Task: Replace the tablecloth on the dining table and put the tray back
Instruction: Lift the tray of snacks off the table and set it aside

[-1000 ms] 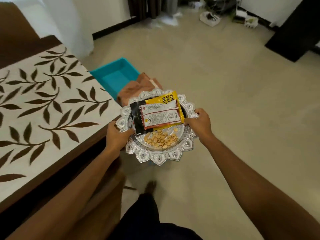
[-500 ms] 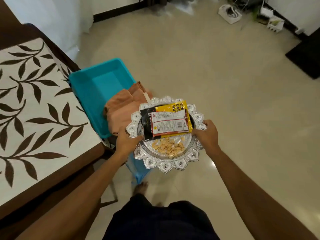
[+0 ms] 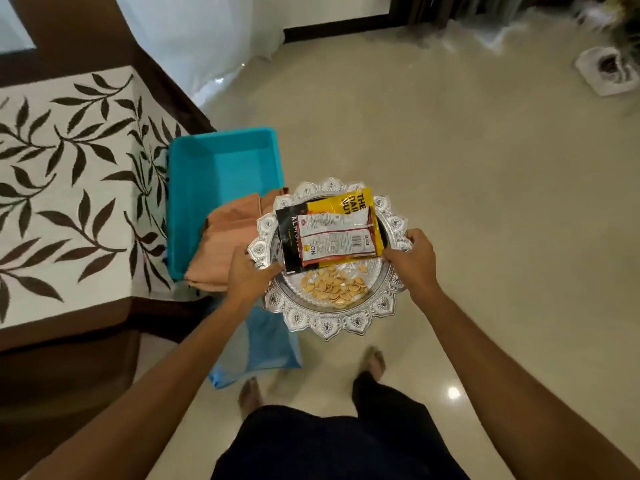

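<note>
I hold an ornate round silver tray in mid-air over the floor, right of the table. My left hand grips its left rim and my right hand grips its right rim. On the tray lie snack packets and a heap of nut shells. The dining table at left wears a white tablecloth with brown leaves. A folded orange cloth rests on the edge of a teal bin beside the table.
A blue cloth or bag hangs below the bin. A dark brown chair stands at the table's near side. White curtain hangs behind. A white box sits far right on the beige floor. My feet are below the tray.
The view has swung left and down: the teal bin and the table corner show more fully. The tray stays level in both hands, now further from the table edge.
</note>
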Action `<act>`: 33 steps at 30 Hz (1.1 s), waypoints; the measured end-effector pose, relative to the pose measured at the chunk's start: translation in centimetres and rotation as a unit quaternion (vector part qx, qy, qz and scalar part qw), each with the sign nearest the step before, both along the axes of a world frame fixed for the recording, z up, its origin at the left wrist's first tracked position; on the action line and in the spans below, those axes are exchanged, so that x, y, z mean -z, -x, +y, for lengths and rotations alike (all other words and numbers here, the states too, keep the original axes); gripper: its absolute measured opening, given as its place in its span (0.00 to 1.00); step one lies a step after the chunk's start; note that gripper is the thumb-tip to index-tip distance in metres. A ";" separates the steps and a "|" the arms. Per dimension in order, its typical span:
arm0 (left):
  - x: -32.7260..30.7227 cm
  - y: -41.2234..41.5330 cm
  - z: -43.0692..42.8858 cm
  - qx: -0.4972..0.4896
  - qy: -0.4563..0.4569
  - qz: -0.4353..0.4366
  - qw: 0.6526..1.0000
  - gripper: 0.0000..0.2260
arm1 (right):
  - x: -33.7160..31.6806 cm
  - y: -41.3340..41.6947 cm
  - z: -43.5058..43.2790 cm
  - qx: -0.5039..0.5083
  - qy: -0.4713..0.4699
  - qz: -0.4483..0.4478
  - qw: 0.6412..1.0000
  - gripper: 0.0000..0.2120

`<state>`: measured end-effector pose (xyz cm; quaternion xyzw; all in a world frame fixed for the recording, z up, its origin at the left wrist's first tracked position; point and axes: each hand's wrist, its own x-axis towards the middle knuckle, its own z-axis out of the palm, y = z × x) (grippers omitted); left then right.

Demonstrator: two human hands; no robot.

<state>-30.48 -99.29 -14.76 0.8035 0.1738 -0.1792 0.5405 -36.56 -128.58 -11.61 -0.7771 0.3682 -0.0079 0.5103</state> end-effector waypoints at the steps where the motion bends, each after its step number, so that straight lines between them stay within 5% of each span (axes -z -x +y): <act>1: -0.1 0.4 -1.5 -0.017 0.000 0.007 1.000 0.26 | -0.1 -0.5 -1.3 -0.013 0.000 0.004 1.000 0.20; 10: -0.7 -0.6 -9.0 -0.102 0.043 0.005 0.994 0.19 | -0.9 -7.4 -8.6 -0.073 0.000 0.009 0.997 0.17; 17: 0.2 -9.1 -8.2 -0.155 0.100 0.012 0.983 0.20 | -0.8 -19.4 -8.3 -0.128 0.018 0.011 0.992 0.21; 24: 0.8 -18.9 -2.8 -0.254 0.144 0.034 0.956 0.22 | -0.7 -35.1 -1.6 -0.233 0.043 0.015 0.972 0.21; 27: 0.5 -22.0 0.4 -0.295 0.134 0.038 0.945 0.33 | -0.3 -41.1 2.2 -0.291 0.040 0.017 0.956 0.22; 33: 1.8 -26.4 5.3 -0.400 0.148 0.046 0.903 0.23 | 1.3 -51.1 10.7 -0.412 0.024 0.041 0.910 0.22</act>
